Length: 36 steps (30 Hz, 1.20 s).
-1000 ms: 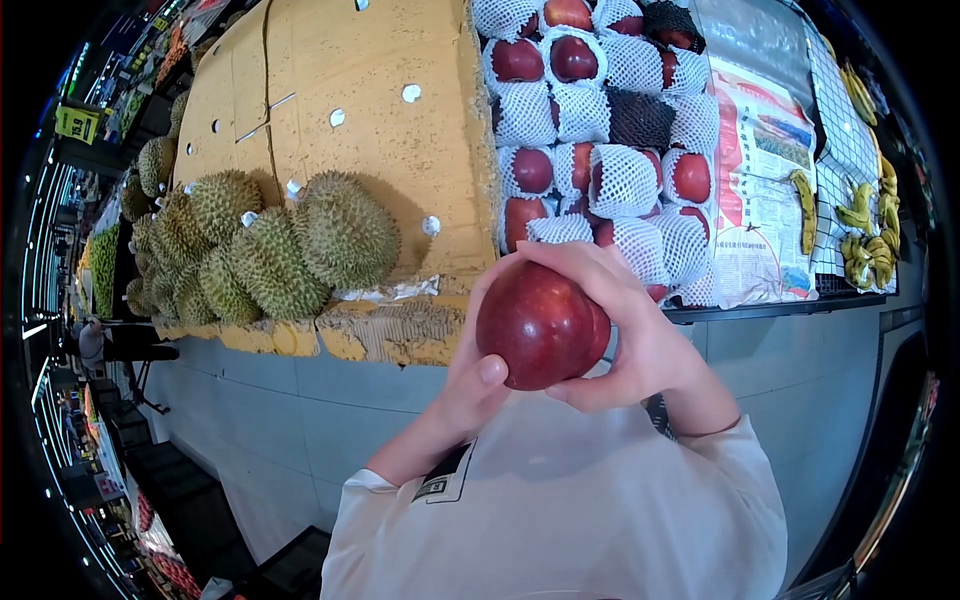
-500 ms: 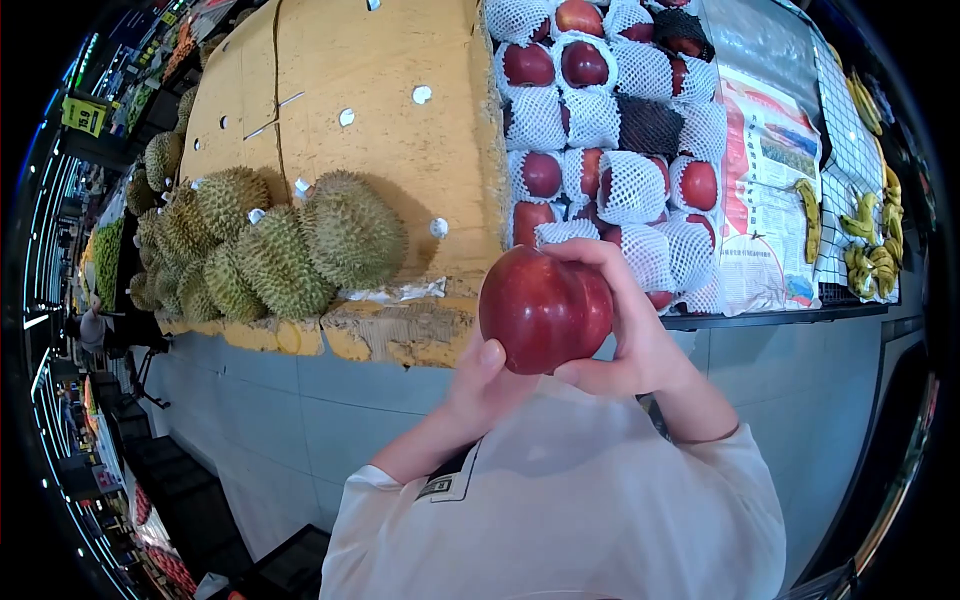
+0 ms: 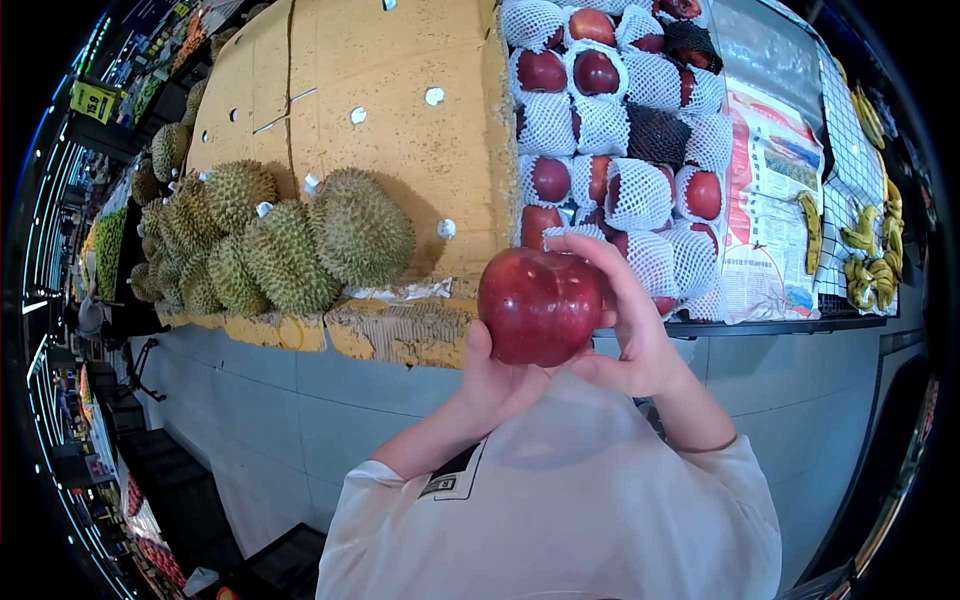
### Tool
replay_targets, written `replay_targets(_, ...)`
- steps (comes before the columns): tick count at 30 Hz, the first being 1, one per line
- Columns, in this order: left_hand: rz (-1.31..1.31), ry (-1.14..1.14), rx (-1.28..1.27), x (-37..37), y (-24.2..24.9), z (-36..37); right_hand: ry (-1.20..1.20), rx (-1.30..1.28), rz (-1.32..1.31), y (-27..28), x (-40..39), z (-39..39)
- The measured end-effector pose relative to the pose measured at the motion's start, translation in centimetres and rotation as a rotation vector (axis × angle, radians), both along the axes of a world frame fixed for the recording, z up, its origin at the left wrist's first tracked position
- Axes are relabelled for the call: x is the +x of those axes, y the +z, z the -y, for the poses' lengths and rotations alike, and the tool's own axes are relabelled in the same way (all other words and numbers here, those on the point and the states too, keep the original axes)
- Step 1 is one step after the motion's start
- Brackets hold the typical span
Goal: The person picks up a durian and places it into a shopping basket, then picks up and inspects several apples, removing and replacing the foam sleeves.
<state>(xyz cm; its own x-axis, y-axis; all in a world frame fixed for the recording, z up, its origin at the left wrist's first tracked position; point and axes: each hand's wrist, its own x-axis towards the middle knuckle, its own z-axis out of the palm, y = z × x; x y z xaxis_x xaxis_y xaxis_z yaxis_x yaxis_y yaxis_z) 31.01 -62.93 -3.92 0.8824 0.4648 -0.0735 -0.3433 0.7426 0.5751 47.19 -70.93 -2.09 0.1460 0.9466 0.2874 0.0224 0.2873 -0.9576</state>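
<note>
A large, glossy dark red apple [image 3: 535, 310] is held up in front of my chest, between both hands. My left hand [image 3: 492, 385] cups it from below and the left, thumb upright against its side. From the right, my right hand [image 3: 640, 340] curves round it, with fingers reaching behind its upper edge and the thumb low near its base. Some fingertips are hidden behind the fruit. Just beyond stand rows of red apples [image 3: 541, 72], many in white foam nets [image 3: 640, 195] and a few in black ones.
Several spiky durians [image 3: 360, 228] lie at the left on a stand covered with yellow cardboard [image 3: 400, 160]. Right of the apples are a newspaper sheet [image 3: 765, 200] and bananas [image 3: 872, 280] on a wire grid. Grey floor tiles [image 3: 350, 400] show below the stand's edge.
The apple has turned in my hands, and its dimpled top now faces up and away. My left thumb has moved from its front to its left side. The view has shifted slightly.
</note>
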Motion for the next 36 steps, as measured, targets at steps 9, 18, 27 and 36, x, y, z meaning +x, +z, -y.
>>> replay_targets(9,0.019,0.045,0.143,-0.3,0.1,-1.0,-0.088,0.048,-0.544,-2.2,-1.1,-0.1)
replay_targets(18,-0.158,0.524,1.409,0.5,-1.1,-1.3,0.077,-0.056,-0.768,-3.7,-2.5,0.3)
replay_targets(27,-0.204,0.548,1.020,-0.7,-0.8,-1.1,-0.008,0.016,-0.883,-4.0,-1.6,1.2)
replay_targets(36,-0.149,-0.109,-0.331,-0.6,-0.8,-0.3,-0.141,0.180,0.725,0.2,0.5,1.7)
